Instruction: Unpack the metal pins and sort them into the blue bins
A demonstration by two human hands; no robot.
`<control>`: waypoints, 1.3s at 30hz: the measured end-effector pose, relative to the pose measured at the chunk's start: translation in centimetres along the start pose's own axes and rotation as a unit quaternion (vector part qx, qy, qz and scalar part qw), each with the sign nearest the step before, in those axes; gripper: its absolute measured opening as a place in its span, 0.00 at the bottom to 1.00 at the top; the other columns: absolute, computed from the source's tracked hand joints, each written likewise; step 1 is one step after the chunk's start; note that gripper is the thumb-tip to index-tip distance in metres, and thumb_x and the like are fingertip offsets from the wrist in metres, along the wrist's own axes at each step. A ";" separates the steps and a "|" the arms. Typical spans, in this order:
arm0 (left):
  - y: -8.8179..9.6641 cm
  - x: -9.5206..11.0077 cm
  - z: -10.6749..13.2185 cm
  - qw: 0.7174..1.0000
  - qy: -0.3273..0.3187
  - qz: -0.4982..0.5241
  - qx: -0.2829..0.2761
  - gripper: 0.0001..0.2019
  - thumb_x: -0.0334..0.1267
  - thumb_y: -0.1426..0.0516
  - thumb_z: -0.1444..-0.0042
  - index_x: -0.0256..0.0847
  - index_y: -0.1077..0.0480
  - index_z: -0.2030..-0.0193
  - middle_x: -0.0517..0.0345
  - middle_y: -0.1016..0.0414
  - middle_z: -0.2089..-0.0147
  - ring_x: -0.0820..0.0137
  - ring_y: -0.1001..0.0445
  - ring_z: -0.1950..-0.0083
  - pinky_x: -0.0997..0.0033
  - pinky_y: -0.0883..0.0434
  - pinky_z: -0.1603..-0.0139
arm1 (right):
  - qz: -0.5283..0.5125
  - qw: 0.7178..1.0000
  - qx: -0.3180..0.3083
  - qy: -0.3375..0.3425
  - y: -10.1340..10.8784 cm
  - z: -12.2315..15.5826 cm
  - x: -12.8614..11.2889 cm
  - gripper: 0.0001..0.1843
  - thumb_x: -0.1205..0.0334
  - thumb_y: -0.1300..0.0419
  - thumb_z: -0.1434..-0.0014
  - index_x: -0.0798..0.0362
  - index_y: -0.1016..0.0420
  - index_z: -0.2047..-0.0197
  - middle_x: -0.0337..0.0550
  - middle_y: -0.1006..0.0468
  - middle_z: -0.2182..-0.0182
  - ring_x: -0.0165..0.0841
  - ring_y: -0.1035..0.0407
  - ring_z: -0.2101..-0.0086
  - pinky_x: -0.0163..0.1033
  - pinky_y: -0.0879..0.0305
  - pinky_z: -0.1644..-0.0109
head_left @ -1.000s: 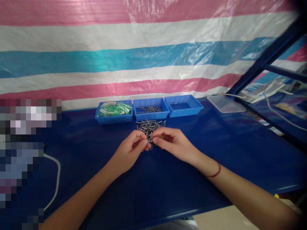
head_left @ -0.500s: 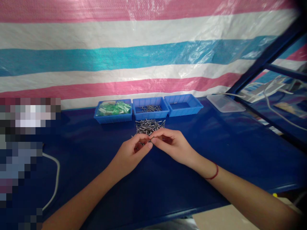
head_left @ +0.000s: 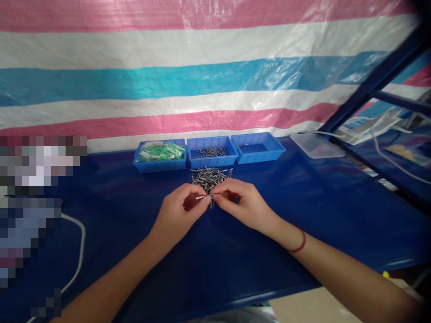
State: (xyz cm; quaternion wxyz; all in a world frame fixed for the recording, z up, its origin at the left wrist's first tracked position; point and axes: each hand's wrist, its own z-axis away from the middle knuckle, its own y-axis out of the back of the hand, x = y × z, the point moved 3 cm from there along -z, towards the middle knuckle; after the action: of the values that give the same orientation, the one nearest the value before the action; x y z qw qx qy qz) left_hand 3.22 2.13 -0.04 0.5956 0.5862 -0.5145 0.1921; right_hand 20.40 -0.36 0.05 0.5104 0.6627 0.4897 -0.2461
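Observation:
My left hand (head_left: 180, 213) and my right hand (head_left: 240, 204) meet fingertip to fingertip over the blue table (head_left: 218, 251). Both pinch a small metal pin (head_left: 204, 196) that lies level between them. Just behind the fingers lies a loose heap of metal pins (head_left: 208, 176). Behind the heap stand three blue trays: the left tray (head_left: 160, 157) holds green packets, the middle tray (head_left: 210, 153) holds more pins, the right tray (head_left: 257, 148) looks nearly bare.
A clear plastic lid or box (head_left: 316, 146) sits at the back right. A white cable (head_left: 76, 251) curves along the left. A striped tarp (head_left: 202, 80) hangs behind the table. A dark blue frame bar (head_left: 367, 85) slants at the right.
Both hands stayed together at the pile's near edge. A pin now shows level between the fingertips, and the left fingers have curled a little more.

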 end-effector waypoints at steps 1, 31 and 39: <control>0.0 0.1 0.0 1.000 -0.003 -0.005 0.001 0.06 0.39 0.41 0.45 0.40 0.29 0.65 0.60 0.26 0.69 0.73 0.29 0.69 0.75 0.33 0.68 | 0.011 1.000 -0.010 0.008 -0.1 0.0 -0.1 0.06 0.64 0.41 0.41 0.54 0.23 0.65 0.42 0.24 0.71 0.28 0.35 0.74 0.34 0.40 0.71; 4.5 -1.1 -1.0 0.923 0.017 -0.322 -0.210 0.11 0.49 0.42 0.47 0.43 0.28 0.66 0.59 0.25 0.65 0.68 0.29 0.68 0.72 0.41 0.70 | -0.095 0.950 0.236 -0.180 6.2 -2.2 6.3 0.12 0.56 0.40 0.46 0.56 0.24 0.69 0.36 0.32 0.79 0.25 0.42 0.81 0.32 0.48 0.80; 4.6 -0.8 -1.1 0.895 0.063 -0.374 -0.235 0.07 0.37 0.45 0.46 0.42 0.29 0.72 0.58 0.27 0.71 0.68 0.30 0.71 0.72 0.44 0.73 | 0.090 0.992 0.079 -0.044 3.0 -1.4 3.1 0.13 0.58 0.46 0.39 0.54 0.25 0.69 0.40 0.25 0.75 0.30 0.34 0.74 0.36 0.40 0.70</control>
State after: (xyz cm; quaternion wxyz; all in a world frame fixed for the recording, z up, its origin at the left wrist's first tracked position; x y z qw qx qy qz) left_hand -0.49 4.52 1.86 0.7751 0.5650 -0.2487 -0.1346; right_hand 24.11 2.14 -0.69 0.4974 0.7307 0.3845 -0.2662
